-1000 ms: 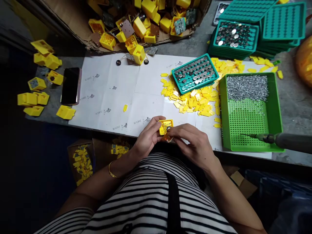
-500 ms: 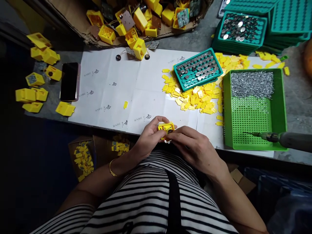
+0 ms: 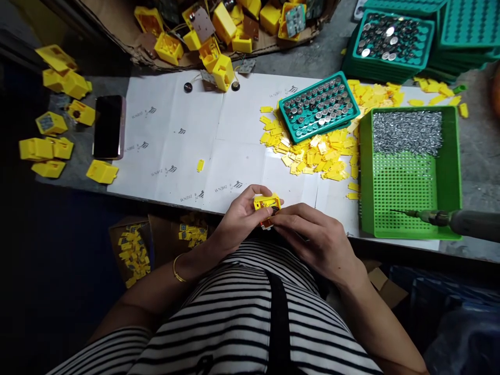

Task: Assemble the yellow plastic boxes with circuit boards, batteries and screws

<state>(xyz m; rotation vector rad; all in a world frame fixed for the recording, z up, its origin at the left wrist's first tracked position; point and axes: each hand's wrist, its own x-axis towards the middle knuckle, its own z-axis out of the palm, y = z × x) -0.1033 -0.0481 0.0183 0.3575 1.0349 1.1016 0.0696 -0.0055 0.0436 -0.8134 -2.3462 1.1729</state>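
Observation:
Close to my body, at the front edge of the table, my left hand (image 3: 244, 216) grips a small open yellow plastic housing (image 3: 262, 201), its thumb lying across the opening. A dark round part (image 3: 275, 210) shows at the right side of the housing. Below the thumb a small brown circuit board (image 3: 266, 224) sticks out. My right hand (image 3: 312, 229) pinches at the board's right edge with thumb and forefinger; the fingertips partly hide the contact.
Yellow covers (image 3: 312, 153) lie heaped under a teal tray of button cells (image 3: 320, 107). A green basket (image 3: 365, 177) holds screws, with an electric screwdriver (image 3: 464, 223) over it. A phone (image 3: 108, 127) lies left, beside yellow housings (image 3: 35, 149). A cardboard box (image 3: 113, 31) stands behind.
The brown face of the board now shows below my left thumb, where mostly a white edge showed before. Both hands stay almost in place; the view has shifted slightly.

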